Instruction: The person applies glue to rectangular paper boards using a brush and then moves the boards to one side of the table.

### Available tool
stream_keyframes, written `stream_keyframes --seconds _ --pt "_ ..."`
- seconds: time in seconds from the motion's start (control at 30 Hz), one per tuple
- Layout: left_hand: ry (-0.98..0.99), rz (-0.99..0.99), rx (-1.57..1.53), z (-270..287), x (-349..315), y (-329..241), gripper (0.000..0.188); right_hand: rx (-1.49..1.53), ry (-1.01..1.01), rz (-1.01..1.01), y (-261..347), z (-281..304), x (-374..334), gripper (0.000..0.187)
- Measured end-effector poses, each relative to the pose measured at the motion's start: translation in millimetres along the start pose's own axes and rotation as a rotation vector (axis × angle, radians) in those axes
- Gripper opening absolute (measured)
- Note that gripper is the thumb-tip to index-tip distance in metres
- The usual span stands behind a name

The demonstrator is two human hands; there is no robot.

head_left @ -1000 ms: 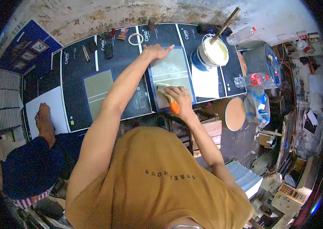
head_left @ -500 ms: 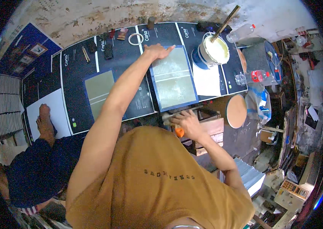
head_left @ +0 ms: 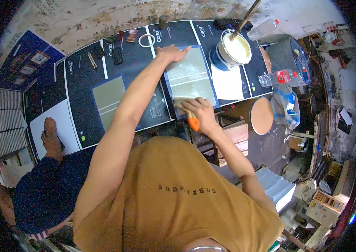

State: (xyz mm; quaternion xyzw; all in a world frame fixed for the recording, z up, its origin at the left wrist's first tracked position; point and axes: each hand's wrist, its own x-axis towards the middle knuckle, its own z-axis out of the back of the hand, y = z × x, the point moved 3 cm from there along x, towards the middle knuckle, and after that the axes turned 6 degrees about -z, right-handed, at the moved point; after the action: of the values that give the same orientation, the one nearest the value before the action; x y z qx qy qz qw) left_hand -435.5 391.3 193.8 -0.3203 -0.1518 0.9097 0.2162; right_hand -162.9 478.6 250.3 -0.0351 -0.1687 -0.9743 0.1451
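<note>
A grey-green board with a blue border [head_left: 192, 86] lies on the table before me, its surface wet and streaky, with pale lines across its middle. My left hand [head_left: 174, 54] rests on its far edge, fingers spread. At its near edge my right hand [head_left: 201, 112] is closed round a wide brush [head_left: 193, 123] with an orange handle; the pale bristles touch the board. Just right of the board, a bucket of cream-coloured paste [head_left: 236, 50] has a stick [head_left: 246, 20] standing in it. A second such board [head_left: 109, 98] lies to the left.
The table has a black printed covering [head_left: 144, 110]. A roll of tape [head_left: 146, 40] lies at the back. Plastic bottles [head_left: 285, 76] are at the right end, beside a round brown board [head_left: 262, 116]. At left, a co-worker's hand [head_left: 51, 136] rests on a white sheet [head_left: 63, 119].
My right hand has moved the brush up and forward from below the table's edge onto the board's near end. My left hand stays on the far edge.
</note>
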Motion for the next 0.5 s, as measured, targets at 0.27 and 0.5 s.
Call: stream_keyframes --seconds 0.27,0.5 --pt "-0.071 -0.011 -0.062 -2.2 0.1 3.6 0.107 -0.047 0.303 -0.006 -19.1 24.1 -17.7 0.034" --pt "-0.027 0.029 -0.004 0.8 5.2 -5.0 0.090 -0.067 0.284 0.161 -73.3 -16.7 -15.1 0.028"
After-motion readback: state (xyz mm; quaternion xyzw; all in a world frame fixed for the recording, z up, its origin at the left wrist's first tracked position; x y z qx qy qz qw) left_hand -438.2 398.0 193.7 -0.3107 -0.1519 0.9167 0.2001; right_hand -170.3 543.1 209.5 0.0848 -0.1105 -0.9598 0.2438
